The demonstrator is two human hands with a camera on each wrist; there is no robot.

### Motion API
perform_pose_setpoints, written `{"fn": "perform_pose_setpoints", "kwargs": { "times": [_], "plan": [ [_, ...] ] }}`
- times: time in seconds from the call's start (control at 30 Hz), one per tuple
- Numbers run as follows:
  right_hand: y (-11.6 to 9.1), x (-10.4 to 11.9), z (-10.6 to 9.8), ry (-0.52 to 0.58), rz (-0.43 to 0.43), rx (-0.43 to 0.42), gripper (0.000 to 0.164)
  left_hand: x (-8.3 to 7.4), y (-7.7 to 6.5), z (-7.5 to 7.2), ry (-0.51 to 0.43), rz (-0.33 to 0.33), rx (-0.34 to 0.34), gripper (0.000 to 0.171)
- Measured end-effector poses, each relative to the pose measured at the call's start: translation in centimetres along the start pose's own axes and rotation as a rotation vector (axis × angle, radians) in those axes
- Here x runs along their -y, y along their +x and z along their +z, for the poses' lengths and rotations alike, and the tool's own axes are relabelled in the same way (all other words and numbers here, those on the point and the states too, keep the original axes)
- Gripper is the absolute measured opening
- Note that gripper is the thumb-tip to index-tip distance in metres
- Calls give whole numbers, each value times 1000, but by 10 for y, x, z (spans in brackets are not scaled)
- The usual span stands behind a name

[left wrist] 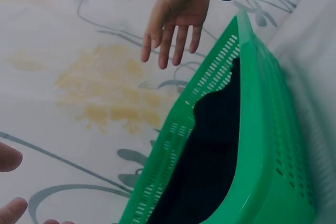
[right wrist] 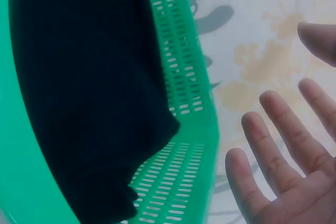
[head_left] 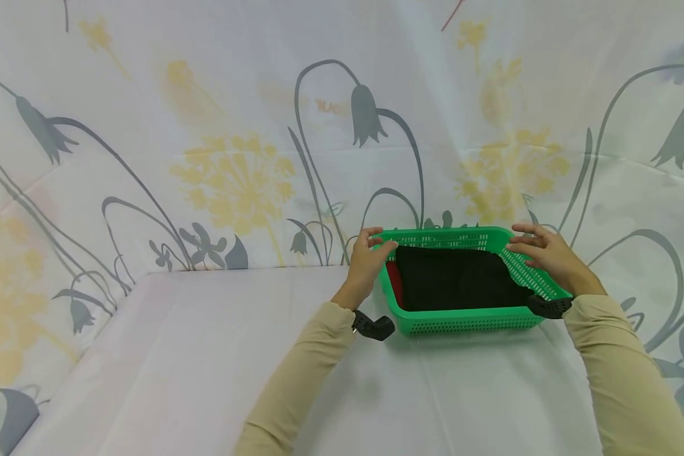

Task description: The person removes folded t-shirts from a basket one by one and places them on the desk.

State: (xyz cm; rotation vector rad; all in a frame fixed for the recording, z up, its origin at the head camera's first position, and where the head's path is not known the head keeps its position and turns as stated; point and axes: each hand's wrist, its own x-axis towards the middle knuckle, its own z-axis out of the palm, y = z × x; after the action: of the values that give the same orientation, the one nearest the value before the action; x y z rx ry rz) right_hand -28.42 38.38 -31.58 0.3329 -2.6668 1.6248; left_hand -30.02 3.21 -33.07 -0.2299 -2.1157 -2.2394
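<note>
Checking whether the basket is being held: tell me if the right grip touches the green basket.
Apart. The right wrist view shows the right grip beside the green basket, with floral backdrop visible between them.

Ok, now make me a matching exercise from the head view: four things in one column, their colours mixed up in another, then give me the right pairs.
Things:
1. Basket
2. Cloth filling most of the basket
3. Right sleeve
4. Narrow strip showing beside the cloth, at the basket's left end

Colours:
A. Beige
B. Red
C. Green
D. Black

Right pairs: 1-C, 2-D, 3-A, 4-B.
</note>
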Motion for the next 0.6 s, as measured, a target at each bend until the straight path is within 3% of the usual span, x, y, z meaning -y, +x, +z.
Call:
{"fn": "perform_pose_setpoints", "kwargs": {
  "times": [0.13,0.3,0.4,0.6],
  "plan": [
    [2,-6,0,45,23,14,31,3,2,10,26,-43,15,47],
    [5,-12,1,34,85,39,51,7,5,24,91,-77,22,45],
    [6,-16,2,17,116,53,65,10,7,32,82,-87,15,44],
    [10,-22,4,22,148,60,61,17,11,44,61,-117,-8,44]
  ]
}}
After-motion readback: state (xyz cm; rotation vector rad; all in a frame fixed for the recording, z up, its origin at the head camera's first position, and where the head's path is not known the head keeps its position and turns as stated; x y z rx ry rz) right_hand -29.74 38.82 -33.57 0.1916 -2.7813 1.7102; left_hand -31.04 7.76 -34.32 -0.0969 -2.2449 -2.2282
